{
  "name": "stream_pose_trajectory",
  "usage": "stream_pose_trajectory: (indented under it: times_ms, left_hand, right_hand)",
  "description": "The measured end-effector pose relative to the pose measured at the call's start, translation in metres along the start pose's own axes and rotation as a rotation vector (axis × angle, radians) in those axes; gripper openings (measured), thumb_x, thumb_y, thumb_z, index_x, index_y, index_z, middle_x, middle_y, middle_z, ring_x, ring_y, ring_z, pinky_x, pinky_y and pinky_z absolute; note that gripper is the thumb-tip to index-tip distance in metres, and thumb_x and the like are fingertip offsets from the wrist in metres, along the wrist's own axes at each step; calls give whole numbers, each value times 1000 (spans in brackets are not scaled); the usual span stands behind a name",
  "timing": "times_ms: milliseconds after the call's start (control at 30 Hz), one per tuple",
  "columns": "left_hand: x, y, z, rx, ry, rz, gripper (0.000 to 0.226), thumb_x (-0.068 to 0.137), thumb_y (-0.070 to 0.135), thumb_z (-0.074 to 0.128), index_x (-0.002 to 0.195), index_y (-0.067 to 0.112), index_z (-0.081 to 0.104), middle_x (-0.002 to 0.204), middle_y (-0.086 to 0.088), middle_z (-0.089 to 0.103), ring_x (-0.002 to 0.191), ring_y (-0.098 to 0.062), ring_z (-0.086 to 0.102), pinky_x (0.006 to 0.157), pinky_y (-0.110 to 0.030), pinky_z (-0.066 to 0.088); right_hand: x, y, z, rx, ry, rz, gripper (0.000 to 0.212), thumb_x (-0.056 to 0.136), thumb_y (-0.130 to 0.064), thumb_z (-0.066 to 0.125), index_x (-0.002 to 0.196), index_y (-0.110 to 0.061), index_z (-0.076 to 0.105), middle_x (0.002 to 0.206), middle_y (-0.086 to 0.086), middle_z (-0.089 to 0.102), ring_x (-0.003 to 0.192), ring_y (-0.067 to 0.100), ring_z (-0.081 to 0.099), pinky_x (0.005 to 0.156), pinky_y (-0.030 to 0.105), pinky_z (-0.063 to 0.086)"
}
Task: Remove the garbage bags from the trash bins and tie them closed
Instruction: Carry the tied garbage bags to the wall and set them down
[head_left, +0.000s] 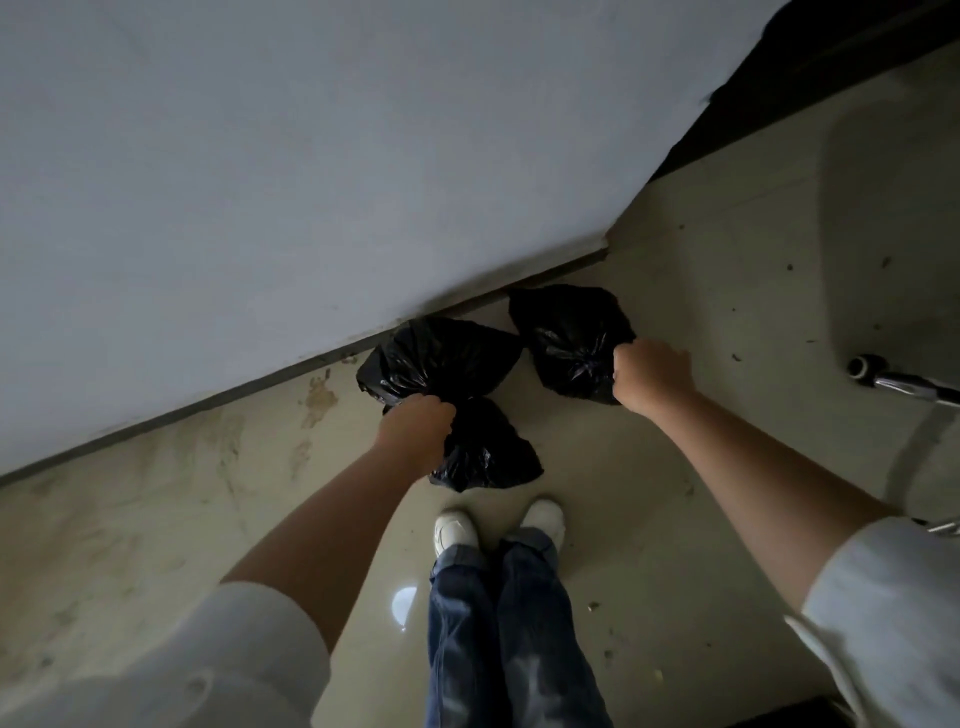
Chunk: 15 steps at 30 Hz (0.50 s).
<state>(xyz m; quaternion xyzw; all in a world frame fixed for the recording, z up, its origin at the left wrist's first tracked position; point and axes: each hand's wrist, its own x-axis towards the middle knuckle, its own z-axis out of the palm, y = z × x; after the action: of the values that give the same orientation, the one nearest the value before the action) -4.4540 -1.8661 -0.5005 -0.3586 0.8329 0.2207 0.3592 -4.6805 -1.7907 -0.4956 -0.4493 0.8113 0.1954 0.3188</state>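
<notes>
Down on the glossy beige tiled floor (675, 291) beside the pale grey wall (311, 156), left hand (415, 434) grips two crinkled black plastic garbage bags (441, 358) by their gathered necks, right hand (652, 376) clutching a third tied black bag (566, 332) near the skirting.

Dim, flat indoor light, cool grey on the wall (260, 156), warmer beige on the floor (701, 291). Small bright glare spot on glossy floor beside the jeans (493, 623), hinting at an overhead source. Soft broad shadow curving across floor at right. Black bags (447, 358) nearly featureless, only faint sheen on creases. Dark corner upper right crushed to black. Strong wide-angle bending: wall base bowed, forearms stretched. White sleeves (171, 665) at lower corners soft and smeared. Slight noise, mild softness throughout.
</notes>
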Motion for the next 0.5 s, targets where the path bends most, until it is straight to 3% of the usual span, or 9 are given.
stream_pose_trajectory:
  times_ms: [233, 400, 500]
  left_hand:
    - [22, -15, 15, -82, 76, -101, 25, 88, 6, 44, 111, 4, 55, 112, -15, 58, 110, -31, 52, 81, -39, 47]
    - [19, -19, 9, -439, 155, -290, 24, 92, 11, 41, 102, -4, 57, 104, -22, 63, 101, -35, 57, 71, -31, 37]
    - [15, -19, 12, -792, 197, -388, 18, 92, 10, 43, 94, -1, 58, 89, -19, 58, 87, -30, 57, 69, -29, 38]
  right_hand:
    - [22, -7, 15, 181, -47, -22, 23, 91, -9, 43, 107, -2, 59, 117, 19, 58, 108, 36, 54, 87, 38, 45]
    - [14, -18, 30, 278, -49, -71, 21, 90, -2, 44, 102, 2, 60, 111, 22, 61, 103, 36, 56, 82, 37, 46]
    - [9, -13, 31, 306, -6, -2, 20, 87, 0, 45, 98, 2, 61, 108, 23, 62, 102, 37, 57, 81, 37, 46]
